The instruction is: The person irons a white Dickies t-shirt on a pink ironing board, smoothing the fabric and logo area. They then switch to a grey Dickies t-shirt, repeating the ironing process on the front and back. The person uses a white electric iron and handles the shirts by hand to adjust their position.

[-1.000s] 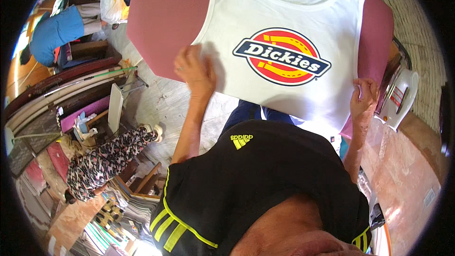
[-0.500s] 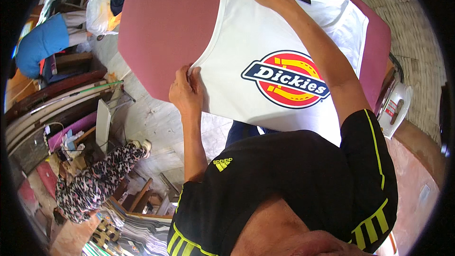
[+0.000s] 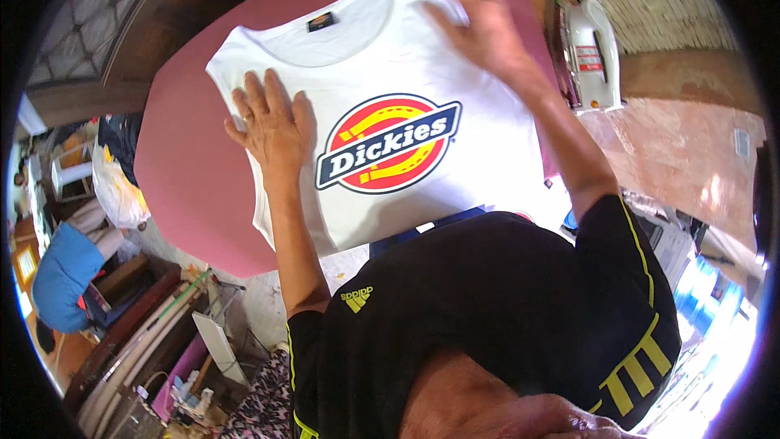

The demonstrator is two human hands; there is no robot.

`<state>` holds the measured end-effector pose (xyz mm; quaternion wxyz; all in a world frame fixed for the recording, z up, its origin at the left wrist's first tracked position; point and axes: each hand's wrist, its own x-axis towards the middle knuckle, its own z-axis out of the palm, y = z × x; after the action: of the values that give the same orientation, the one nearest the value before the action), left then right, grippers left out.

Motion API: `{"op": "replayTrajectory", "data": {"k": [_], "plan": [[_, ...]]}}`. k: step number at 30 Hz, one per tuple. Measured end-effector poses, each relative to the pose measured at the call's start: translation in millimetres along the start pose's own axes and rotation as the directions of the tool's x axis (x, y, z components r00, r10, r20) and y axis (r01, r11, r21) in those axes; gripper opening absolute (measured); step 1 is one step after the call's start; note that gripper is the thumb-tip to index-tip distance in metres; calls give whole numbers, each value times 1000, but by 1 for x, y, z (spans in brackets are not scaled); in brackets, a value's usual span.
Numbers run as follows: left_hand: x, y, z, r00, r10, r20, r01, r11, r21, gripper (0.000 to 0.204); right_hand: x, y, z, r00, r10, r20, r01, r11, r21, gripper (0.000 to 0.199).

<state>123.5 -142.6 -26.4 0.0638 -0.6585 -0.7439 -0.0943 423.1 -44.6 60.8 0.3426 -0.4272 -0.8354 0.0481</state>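
A white sleeveless shirt (image 3: 496, 138) is spread out, front side up, over a padded pink board (image 3: 191, 154). Its chest carries a round red and yellow emblem with a dark band (image 3: 388, 144). The neckline, with a small black label (image 3: 321, 22) inside, faces away from me. My left hand (image 3: 272, 126) lies flat on the left part of the shirt, fingers spread. Over the right shoulder of the shirt is my right hand (image 3: 471, 20), smeared by motion, its fingers stretched out and thumb apart. Neither hand grips the cloth.
A white clothes iron (image 3: 595, 57) stands just right of the board. At the left are a plastic bag (image 3: 120, 187), a person in blue shorts (image 3: 61, 276), and pipes and boards (image 3: 134, 358). Patterned fabric (image 3: 260, 398) shows at the lower left.
Both hands have let go of the shirt's edge. The shirt now lies turned, its neckline facing away. My left hand has moved onto the cloth, and the view has shifted right.
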Motion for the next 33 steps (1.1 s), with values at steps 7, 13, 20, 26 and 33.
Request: {"op": "replayTrajectory", "data": {"k": [7, 13, 20, 26, 33], "plan": [[-8, 171, -17, 868, 466, -173, -493, 764, -416, 62, -168, 126, -166, 927, 290, -236, -370, 619, -693, 32], [-8, 246, 19, 803, 580, -135, -587, 733, -343, 73, -164, 170, -178, 793, 608, -37, -609, 792, -41, 29], [10, 246, 35, 884, 402, -239, -460, 838, -292, 78, -142, 167, -190, 588, 762, 270, -798, 492, 348, 32], [43, 227, 46, 815, 493, -303, -569, 778, -266, 61, -144, 86, -217, 686, 679, 262, -725, 668, 167, 36], [112, 193, 70, 768, 554, -321, -607, 790, -86, 58, -143, -31, -140, 933, 355, 67, -348, 933, -88, 37]]}}
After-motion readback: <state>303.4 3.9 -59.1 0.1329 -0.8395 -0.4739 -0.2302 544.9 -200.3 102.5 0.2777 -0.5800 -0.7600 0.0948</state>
